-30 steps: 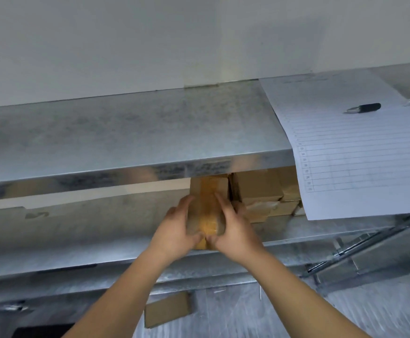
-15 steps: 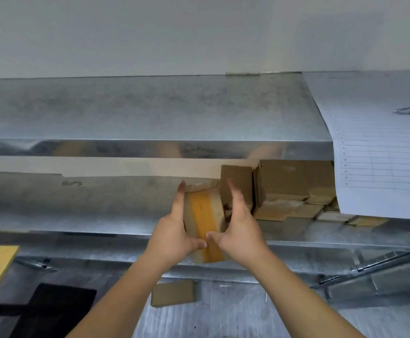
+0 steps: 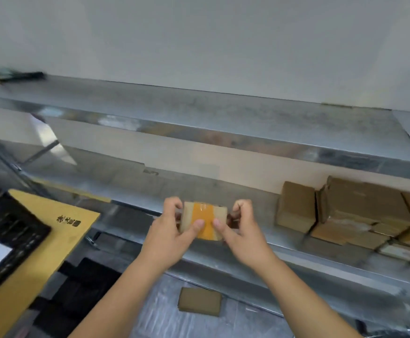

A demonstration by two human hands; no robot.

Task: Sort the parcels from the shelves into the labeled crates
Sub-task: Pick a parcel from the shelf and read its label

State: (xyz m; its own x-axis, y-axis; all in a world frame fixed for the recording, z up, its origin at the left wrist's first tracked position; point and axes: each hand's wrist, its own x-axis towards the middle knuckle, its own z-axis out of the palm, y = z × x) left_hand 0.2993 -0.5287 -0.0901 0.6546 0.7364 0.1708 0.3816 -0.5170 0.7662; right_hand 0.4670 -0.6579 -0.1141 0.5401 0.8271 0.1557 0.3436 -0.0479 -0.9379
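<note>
Seen from a head-worn camera looking forward and down, a person holds a small brown cardboard parcel with a wide orange tape band (image 3: 204, 220) up in front of a galvanised metal shelf unit (image 3: 223, 111). The left hand (image 3: 168, 230) grips the parcel's left end, thumb across the front face and fingers curled behind; the right hand (image 3: 241, 230) grips the right end in the same way. The parcel is clear of the shelf, in the air before the middle shelf's front edge. This looks like the carrying step: one parcel is picked and not yet placed. The next move probably calls for reading its marking and finding the matching crate. No labelled crate can be made out with certainty. At lower left sits a shallow black tray with a white sheet (image 3: 8, 235), beside a yellow-brown cardboard panel with a dark printed mark (image 3: 52, 223); whether either belongs to a crate is unclear. A stack of plain brown cardboard boxes (image 3: 360, 211) waits on the middle shelf at right. One flat brown cardboard packet (image 3: 200, 301) lies on the lowest shelf.
</note>
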